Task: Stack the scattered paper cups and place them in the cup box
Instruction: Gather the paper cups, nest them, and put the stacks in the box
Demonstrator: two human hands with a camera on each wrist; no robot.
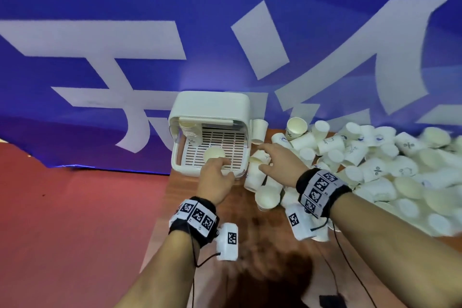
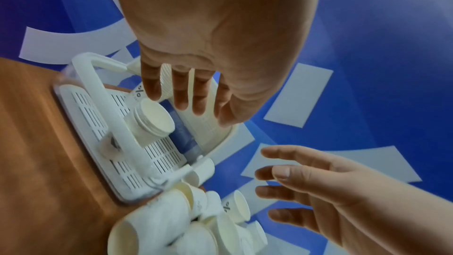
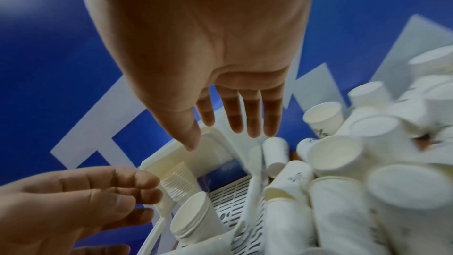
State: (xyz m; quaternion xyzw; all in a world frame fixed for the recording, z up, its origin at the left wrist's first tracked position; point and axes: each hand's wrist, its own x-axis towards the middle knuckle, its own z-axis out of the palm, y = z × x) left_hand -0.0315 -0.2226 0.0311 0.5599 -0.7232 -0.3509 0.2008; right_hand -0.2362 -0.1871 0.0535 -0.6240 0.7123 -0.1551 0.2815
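Observation:
The white cup box (image 1: 212,105) stands open at the table's far left, its slotted tray facing me. A long stack of cups (image 1: 189,131) lies along its left side, and a short stack (image 1: 213,154) lies on the tray, mouth toward me. My left hand (image 1: 220,164) hovers at the box's front edge just behind that short stack (image 2: 152,121), fingers straight, holding nothing. My right hand (image 1: 265,160) reaches over loose cups (image 1: 255,175) right of the box, fingers (image 3: 235,123) spread and empty. Whether it touches them is unclear.
A large heap of scattered white paper cups (image 1: 362,157) covers the right side of the wooden table (image 1: 250,232). A blue banner with white characters (image 1: 225,7) hangs behind the box. Red floor (image 1: 62,220) lies left of the table edge.

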